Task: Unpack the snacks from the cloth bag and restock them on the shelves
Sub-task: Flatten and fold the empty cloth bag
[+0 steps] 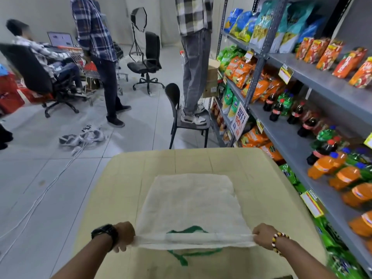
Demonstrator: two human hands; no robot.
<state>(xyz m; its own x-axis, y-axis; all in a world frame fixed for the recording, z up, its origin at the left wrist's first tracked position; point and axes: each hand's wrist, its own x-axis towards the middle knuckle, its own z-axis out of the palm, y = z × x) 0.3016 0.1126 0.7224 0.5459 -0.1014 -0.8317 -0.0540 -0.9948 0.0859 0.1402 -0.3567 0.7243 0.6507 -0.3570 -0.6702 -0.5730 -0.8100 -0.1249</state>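
Observation:
A white cloth bag (191, 202) with green handles lies flat on a beige table (124, 178) in front of me. My left hand (123, 235) grips the bag's near left corner and my right hand (263, 235) grips its near right corner, pulling the near edge taut between them. The bag looks flat, with nothing bulging inside. Grey shelves (291, 141) on the right carry snack packets (330, 54) in orange, green and blue, plus soda bottles (326, 164).
A person stands on a black chair (181, 119) just beyond the table beside the shelves. Another person stands further left, and a third sits at a laptop. An office chair (148, 65), shopping carts, cables and shoes lie on the tiled floor.

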